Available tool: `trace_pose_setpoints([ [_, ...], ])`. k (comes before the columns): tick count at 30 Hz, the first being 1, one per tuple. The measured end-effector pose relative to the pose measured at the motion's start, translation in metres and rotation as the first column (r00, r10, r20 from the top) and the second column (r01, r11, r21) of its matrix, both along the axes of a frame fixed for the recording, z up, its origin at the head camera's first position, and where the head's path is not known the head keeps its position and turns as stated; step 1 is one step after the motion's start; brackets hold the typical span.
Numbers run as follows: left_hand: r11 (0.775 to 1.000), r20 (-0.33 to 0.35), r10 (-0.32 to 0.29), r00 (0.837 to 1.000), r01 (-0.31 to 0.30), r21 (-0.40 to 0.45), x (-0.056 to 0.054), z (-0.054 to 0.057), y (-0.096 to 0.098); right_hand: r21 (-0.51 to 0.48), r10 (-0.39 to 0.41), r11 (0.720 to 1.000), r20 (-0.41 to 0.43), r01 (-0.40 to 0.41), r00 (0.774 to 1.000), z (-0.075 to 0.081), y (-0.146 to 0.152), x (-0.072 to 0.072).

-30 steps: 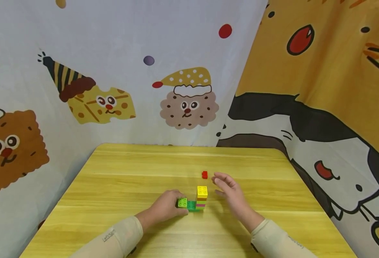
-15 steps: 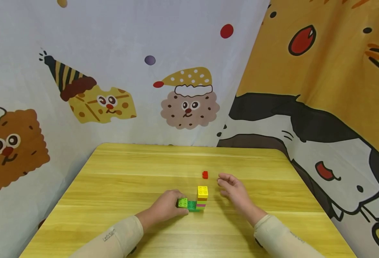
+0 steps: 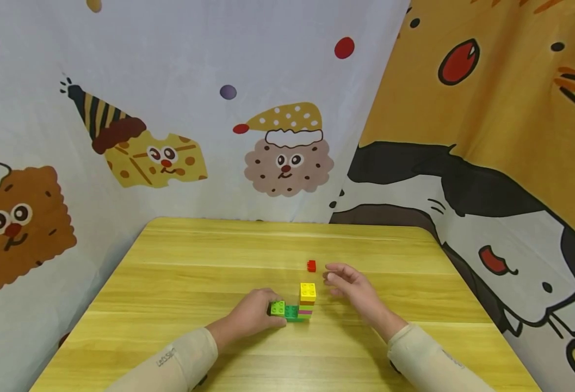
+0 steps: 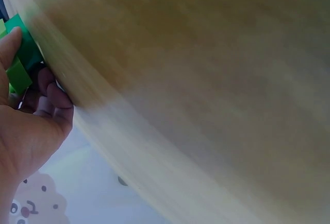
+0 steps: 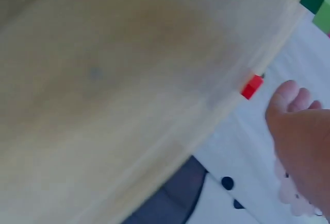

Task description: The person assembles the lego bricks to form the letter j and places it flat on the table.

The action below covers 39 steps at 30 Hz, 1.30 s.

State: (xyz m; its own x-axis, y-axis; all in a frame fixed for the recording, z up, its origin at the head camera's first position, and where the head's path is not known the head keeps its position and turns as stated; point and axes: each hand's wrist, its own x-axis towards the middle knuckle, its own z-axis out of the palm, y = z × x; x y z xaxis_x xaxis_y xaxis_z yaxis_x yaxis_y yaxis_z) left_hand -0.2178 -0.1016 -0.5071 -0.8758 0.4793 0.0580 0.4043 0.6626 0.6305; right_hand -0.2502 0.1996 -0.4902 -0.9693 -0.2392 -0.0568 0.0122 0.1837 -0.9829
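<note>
A small structure of toy building bricks stands on the table, in the middle of the head view. Its left end is a light green brick (image 3: 278, 308), joined to a dark green brick (image 3: 291, 312). At its right end rises a stack of pink, green and brown layers topped by a yellow brick (image 3: 308, 291). My left hand (image 3: 251, 313) grips the light green end between thumb and fingers. Just right of a loose red brick (image 3: 311, 266), my right hand (image 3: 354, 286) hovers with relaxed fingers and holds nothing. In the right wrist view the red brick (image 5: 252, 87) lies apart from the fingertips.
The wooden table (image 3: 209, 245) has rounded far corners. Behind it hangs a white curtain (image 3: 179, 71) with cartoon prints, and an orange animal print (image 3: 414, 98) fills the right side.
My right hand shifts slightly right, away from the red brick, then back a little toward it. The left hand and the brick structure stay in place.
</note>
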Motion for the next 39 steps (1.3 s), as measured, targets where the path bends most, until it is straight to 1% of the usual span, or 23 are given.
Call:
trace_pose_setpoints([
  [1, 1.000, 0.001, 0.000, 1.000, 0.000, 0.000, 0.000, 0.000, 0.000, 0.019, 0.046, 0.999, -0.052, -0.045, 0.998, 0.001, -0.001, 0.002],
  [2, 1.000, 0.000, 0.000, 1.000, 0.000, -0.001, 0.000, -0.001, 0.000, 0.041, 0.092, 0.995, -0.107, -0.088, 0.990, 0.003, -0.002, 0.004],
  [3, 1.000, 0.002, 0.002, 1.000, -0.002, -0.002, -0.001, -0.001, 0.000, 0.073, 0.139, 0.989, -0.167, -0.128, 0.976, 0.005, -0.003, 0.007],
  [4, 1.000, 0.002, 0.004, 1.000, -0.004, -0.003, -0.001, -0.001, 0.000, 0.112, 0.182, 0.981, -0.230, -0.160, 0.956, 0.006, -0.004, 0.009],
  [6, 1.000, 0.003, 0.006, 1.000, -0.006, -0.004, -0.002, -0.002, 0.000, 0.183, 0.261, 0.961, -0.346, -0.208, 0.901, 0.008, -0.008, 0.013],
  [7, 1.000, 0.002, 0.006, 1.000, -0.006, -0.004, -0.002, -0.003, 0.000, 0.212, 0.285, 0.953, -0.387, -0.216, 0.877, 0.009, -0.010, 0.015],
  [9, 1.000, 0.004, 0.007, 1.000, -0.007, -0.009, -0.002, -0.003, 0.001, 0.259, 0.311, 0.942, -0.437, -0.214, 0.844, 0.009, -0.014, 0.018],
  [10, 1.000, 0.004, 0.005, 1.000, -0.005, -0.012, -0.003, -0.003, 0.001, 0.275, 0.315, 0.939, -0.447, -0.206, 0.837, 0.010, -0.016, 0.019],
  [11, 1.000, 0.009, 0.005, 1.000, -0.005, -0.010, -0.003, -0.003, 0.001, 0.287, 0.313, 0.937, -0.448, -0.197, 0.838, 0.011, -0.018, 0.020],
  [12, 1.000, 0.013, 0.006, 1.000, -0.006, -0.009, -0.003, -0.003, 0.001, 0.295, 0.308, 0.937, -0.439, -0.189, 0.844, 0.012, -0.019, 0.021],
  [14, 1.000, 0.034, 0.010, 0.999, -0.010, 0.000, -0.003, -0.002, 0.002, 0.305, 0.292, 0.936, -0.403, -0.174, 0.867, 0.014, -0.022, 0.021],
  [17, 1.000, 0.050, 0.019, 0.999, -0.020, 0.017, -0.003, 0.000, 0.001, 0.318, 0.272, 0.935, -0.361, -0.157, 0.892, 0.017, -0.026, 0.019],
  [19, 1.000, 0.041, 0.029, 0.999, -0.029, 0.011, -0.003, 0.000, 0.001, 0.317, 0.254, 0.937, -0.330, -0.147, 0.909, 0.019, -0.029, 0.015],
  [23, 0.998, -0.003, 0.051, 0.999, -0.051, -0.033, -0.003, -0.001, 0.003, 0.290, 0.206, 0.948, -0.248, -0.131, 0.947, 0.019, -0.035, 0.004],
  [27, 0.996, -0.039, 0.057, 0.998, -0.059, -0.061, -0.002, -0.002, 0.004, 0.257, 0.158, 0.960, -0.164, -0.112, 0.974, 0.016, -0.039, -0.008],
  [30, 0.996, -0.056, 0.048, 0.997, -0.052, -0.074, -0.001, -0.001, 0.004, 0.231, 0.129, 0.967, -0.095, -0.104, 0.987, 0.013, -0.041, -0.014],
  [33, 0.995, -0.060, 0.040, 0.997, -0.045, -0.092, 0.000, -0.001, 0.004, 0.207, 0.100, 0.974, -0.015, -0.094, 0.995, 0.008, -0.042, -0.018],
  [36, 0.995, -0.064, 0.023, 0.998, -0.029, -0.097, 0.001, -0.002, 0.004, 0.213, 0.070, 0.974, 0.062, -0.082, 0.996, 0.003, -0.041, -0.020],
  [39, 0.995, -0.082, 0.000, 0.997, -0.008, -0.102, 0.002, -0.002, 0.004, 0.237, 0.050, 0.969, 0.109, -0.075, 0.993, -0.002, -0.040, -0.021],
])
